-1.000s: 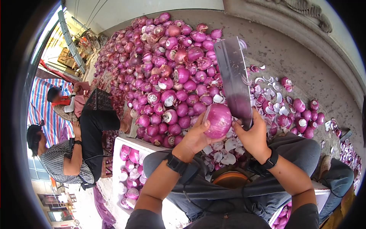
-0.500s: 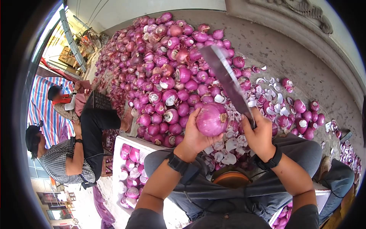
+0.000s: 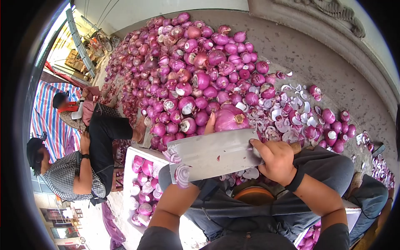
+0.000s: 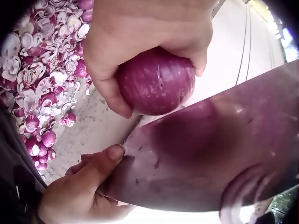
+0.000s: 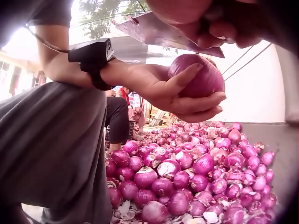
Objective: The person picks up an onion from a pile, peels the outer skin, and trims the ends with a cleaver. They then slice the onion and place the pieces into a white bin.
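My left hand grips a large red onion, fingers curled around its sides. In the head view most of that hand is hidden behind the broad blade of a cleaver. My right hand holds the cleaver by its handle, with the thumb laid against the blade. The blade lies sideways, its long edge close to the onion. Thin onion slices cling to the far end of the blade. From the right wrist view, the left palm cradles the onion from below, under the cleaver.
A big heap of red onions spreads ahead on the ground. Peel scraps lie to its right. A white box of onions stands by my left knee, near an orange-rimmed container between my legs. Two people sit at left.
The cleaver has swung from pointing up and away to lying sideways, toward the left, in front of the onion. The left hand has turned the onion and raised it slightly.
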`<action>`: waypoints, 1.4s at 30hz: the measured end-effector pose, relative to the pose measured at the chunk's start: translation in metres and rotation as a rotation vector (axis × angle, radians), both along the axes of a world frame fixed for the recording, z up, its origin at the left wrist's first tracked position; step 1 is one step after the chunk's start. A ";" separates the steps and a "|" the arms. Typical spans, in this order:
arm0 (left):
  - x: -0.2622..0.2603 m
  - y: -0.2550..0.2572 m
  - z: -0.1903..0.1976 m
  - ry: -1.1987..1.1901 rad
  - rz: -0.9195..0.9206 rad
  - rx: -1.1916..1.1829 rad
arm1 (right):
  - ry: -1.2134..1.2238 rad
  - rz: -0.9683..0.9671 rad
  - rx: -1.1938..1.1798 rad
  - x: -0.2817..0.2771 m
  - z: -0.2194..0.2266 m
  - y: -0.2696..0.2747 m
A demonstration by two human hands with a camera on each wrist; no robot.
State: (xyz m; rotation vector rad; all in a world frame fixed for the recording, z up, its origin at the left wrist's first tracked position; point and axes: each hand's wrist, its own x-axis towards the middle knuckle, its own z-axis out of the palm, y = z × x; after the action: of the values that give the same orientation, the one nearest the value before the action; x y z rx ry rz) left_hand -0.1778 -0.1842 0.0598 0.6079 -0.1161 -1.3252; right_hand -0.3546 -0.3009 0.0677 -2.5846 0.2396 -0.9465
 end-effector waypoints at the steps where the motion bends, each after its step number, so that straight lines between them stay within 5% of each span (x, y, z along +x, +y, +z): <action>1: 0.000 -0.001 0.003 0.038 -0.041 -0.002 | -0.017 0.006 0.017 0.000 -0.001 0.000; 7: 0.006 -0.012 0.012 0.261 -0.288 -0.012 | 0.018 0.046 0.013 -0.003 0.002 0.001; 13: 0.010 -0.020 -0.012 0.120 -0.137 0.073 | 0.025 0.044 0.059 0.000 -0.001 0.002; 20: 0.014 -0.018 -0.020 0.244 -0.157 -0.018 | 0.036 0.022 0.016 0.007 -0.009 0.001; 42: 0.020 -0.012 0.007 0.353 -0.154 0.020 | 0.042 -0.125 -0.071 -0.008 -0.051 -0.050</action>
State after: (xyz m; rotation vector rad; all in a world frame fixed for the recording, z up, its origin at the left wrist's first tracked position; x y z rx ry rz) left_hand -0.1575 -0.1965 0.0668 0.3793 0.1414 -1.5653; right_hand -0.3623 -0.3511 0.0170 -2.6830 0.3898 -0.9605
